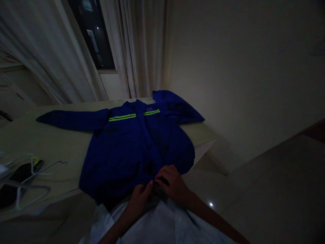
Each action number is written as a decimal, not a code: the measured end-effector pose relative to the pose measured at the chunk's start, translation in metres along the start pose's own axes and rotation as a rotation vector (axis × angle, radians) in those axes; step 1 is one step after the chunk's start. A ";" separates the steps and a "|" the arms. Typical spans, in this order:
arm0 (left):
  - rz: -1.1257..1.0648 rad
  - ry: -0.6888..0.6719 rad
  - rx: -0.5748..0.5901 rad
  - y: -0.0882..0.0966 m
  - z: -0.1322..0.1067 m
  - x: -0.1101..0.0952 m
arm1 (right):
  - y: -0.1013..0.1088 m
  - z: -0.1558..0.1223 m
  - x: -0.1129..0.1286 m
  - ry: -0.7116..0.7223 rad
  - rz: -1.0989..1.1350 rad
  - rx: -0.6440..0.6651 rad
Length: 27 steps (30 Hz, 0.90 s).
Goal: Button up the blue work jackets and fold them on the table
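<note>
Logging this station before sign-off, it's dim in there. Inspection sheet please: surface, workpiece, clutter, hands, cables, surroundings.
Surface: pale table, jacket spread across it.
Workpiece: blue jacket, yellow-green stripes across the chest; the sleeve at picture left lies stretched out.
Clutter: dark flat object and small yellow item at picture left; too dark to identify.
Hands: left hand and right hand close together at the jacket's lower front edge; exact grip too dark to tell.
Cables: white cables looped loosely around the dark object.
Surroundings: curtains, dark window, bare wall, dim floor.
</note>
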<state>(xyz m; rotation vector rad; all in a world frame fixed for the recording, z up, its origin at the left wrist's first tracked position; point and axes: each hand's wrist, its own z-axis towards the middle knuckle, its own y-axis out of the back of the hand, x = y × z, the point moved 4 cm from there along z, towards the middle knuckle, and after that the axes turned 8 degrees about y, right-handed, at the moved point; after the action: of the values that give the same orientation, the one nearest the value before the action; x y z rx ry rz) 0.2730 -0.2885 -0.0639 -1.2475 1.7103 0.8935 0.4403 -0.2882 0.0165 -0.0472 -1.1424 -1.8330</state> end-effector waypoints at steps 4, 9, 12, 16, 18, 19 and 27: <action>0.042 0.015 0.023 0.000 -0.004 -0.007 | 0.000 0.000 -0.002 -0.069 0.078 -0.005; 0.133 0.024 0.124 -0.001 -0.008 -0.011 | 0.000 0.002 -0.008 -0.222 0.120 -0.030; 0.169 -0.013 0.161 0.000 -0.010 -0.014 | 0.000 0.004 -0.008 -0.247 0.072 -0.010; 0.256 -0.019 0.159 0.003 -0.014 -0.014 | -0.001 0.004 -0.006 -0.272 0.074 -0.014; 0.298 -0.015 0.150 0.004 -0.014 -0.012 | -0.002 0.004 -0.005 -0.296 0.090 0.001; 0.309 -0.013 0.136 0.004 -0.014 -0.011 | -0.003 0.004 -0.005 -0.309 0.096 0.012; 0.169 0.031 0.092 -0.001 -0.005 -0.015 | -0.003 0.007 -0.006 -0.306 0.143 0.120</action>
<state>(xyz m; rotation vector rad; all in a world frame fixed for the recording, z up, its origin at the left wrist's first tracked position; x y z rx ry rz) 0.2752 -0.2871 -0.0486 -1.0738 1.8814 0.8864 0.4390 -0.2786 0.0156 -0.3412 -1.4214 -1.6639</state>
